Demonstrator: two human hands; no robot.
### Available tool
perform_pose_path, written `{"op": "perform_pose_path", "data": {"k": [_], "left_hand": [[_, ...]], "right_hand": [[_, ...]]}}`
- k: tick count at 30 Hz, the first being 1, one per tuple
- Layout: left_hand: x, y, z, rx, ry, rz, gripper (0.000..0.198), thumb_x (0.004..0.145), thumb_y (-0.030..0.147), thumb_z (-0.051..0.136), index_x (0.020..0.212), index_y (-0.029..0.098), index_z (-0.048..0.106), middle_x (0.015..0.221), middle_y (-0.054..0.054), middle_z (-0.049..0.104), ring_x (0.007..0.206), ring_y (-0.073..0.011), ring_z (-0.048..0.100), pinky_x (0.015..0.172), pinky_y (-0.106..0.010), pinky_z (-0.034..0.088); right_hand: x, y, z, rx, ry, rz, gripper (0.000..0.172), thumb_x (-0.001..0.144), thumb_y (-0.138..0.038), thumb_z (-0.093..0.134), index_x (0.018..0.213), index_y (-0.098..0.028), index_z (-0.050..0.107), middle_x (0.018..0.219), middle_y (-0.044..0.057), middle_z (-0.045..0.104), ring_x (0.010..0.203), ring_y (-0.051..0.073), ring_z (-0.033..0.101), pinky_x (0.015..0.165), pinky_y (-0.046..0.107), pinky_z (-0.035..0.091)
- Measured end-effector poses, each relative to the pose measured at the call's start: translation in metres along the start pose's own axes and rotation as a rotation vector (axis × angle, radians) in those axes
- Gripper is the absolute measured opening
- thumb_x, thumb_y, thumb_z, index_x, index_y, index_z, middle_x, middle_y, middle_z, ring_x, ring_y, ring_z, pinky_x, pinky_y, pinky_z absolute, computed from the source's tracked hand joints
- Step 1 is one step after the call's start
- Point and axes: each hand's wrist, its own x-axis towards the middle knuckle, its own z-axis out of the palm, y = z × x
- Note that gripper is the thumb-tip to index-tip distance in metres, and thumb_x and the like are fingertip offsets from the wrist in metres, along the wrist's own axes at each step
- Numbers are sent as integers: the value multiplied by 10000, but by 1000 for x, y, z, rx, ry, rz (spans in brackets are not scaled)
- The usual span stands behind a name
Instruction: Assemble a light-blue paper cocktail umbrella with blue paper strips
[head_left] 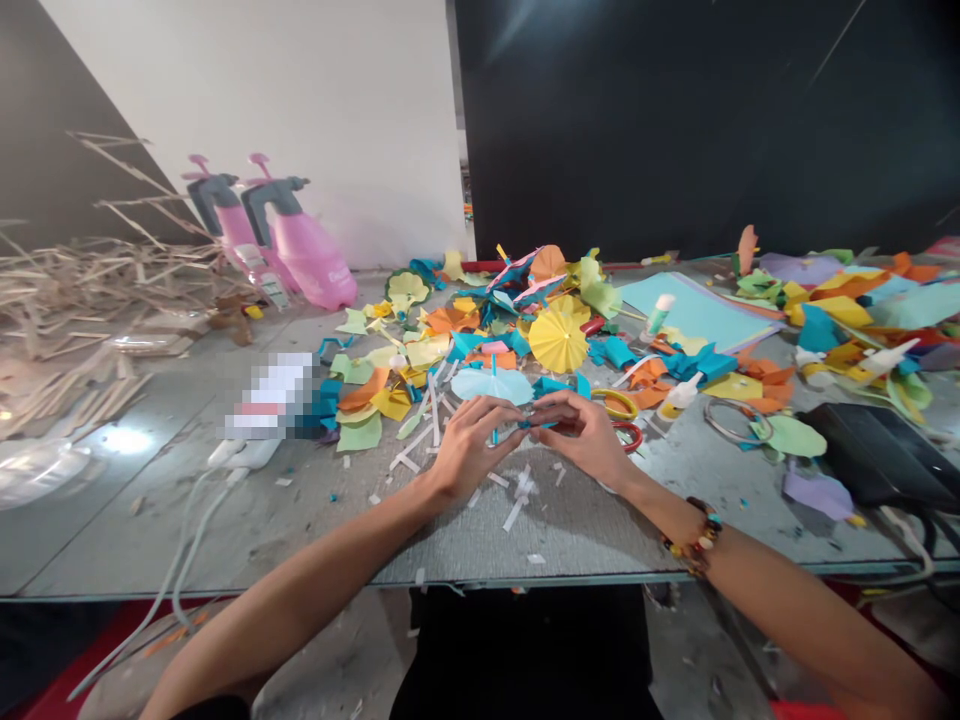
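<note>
My left hand and my right hand meet over the grey table, fingers pinched together on a small folded blue paper piece. Just behind the hands lies a light blue paper umbrella on a thin stick. A yellow pleated paper umbrella lies farther back. My right wrist wears a beaded bracelet. White paper strips are scattered under the hands.
Piles of coloured paper scraps cover the back of the table. Two pink spray bottles stand at back left beside wooden sticks. Scissors with yellow and red handles, a glue stick, a black device and white cables lie nearby.
</note>
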Motion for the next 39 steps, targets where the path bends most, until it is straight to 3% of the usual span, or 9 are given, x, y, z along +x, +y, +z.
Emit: {"op": "perform_pose_path", "data": {"k": [9,15,29,39], "left_hand": [[1,4,-1,-46,-22,20,61,932,256,689,960,220,648,1011,-36,720,955,-180,675,856,-337,531],[-1,0,1,-32,-20,22,192,908,228,719,1093,259,679,1050,-28,711,981,-176,669,872,-331,533],[-1,0,2,-59,-42,-13,88,895,229,728,968,230,680,1030,-37,701,987,-185,667,892,-342,538],[-1,1,2,-9,-53,-13,190,926,227,695,1114,255,681,1078,-36,688,1014,-184,656,915,-344,533]], "right_hand": [[1,-2,2,-48,-73,-16,309,808,-445,791,974,-207,686,984,72,769,956,223,741,810,333,595],[1,0,2,-25,-37,12,340,777,-436,816,958,-215,633,921,44,746,897,206,728,721,289,566],[1,-1,1,-34,-89,-27,315,796,-437,798,941,-210,635,906,33,721,885,193,714,758,301,568],[4,3,-1,-69,-44,-42,242,836,-405,764,905,-200,655,863,21,703,820,170,674,692,269,509]]}}
